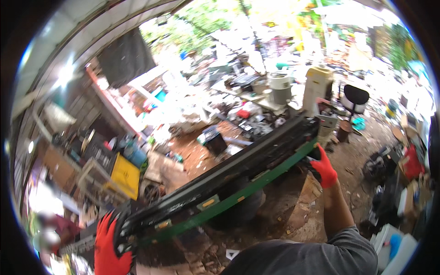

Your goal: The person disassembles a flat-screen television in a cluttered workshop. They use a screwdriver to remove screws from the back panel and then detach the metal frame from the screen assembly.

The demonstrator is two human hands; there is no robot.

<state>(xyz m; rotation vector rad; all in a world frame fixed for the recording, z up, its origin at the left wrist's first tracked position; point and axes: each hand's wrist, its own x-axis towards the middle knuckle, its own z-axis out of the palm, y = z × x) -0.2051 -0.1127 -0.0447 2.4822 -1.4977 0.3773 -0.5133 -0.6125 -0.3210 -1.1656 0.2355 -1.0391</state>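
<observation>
A long black panel with a green circuit strip along its lower edge [220,183] runs diagonally from lower left to upper right. My left hand [109,250], in a red glove, grips its lower left end. My right hand [324,168], also red-gloved, holds its upper right end from below. The panel is lifted above a dirt floor. My grey sleeve [316,254] fills the lower right.
Below lies reddish dirt ground [197,153] strewn with scrap. A yellow box [124,174] stands at left by shelves. Beyond are a black box [215,143], grey cylinders [280,89], a cream canister [317,87] and a black chair [355,95]. Piled junk lines the right edge.
</observation>
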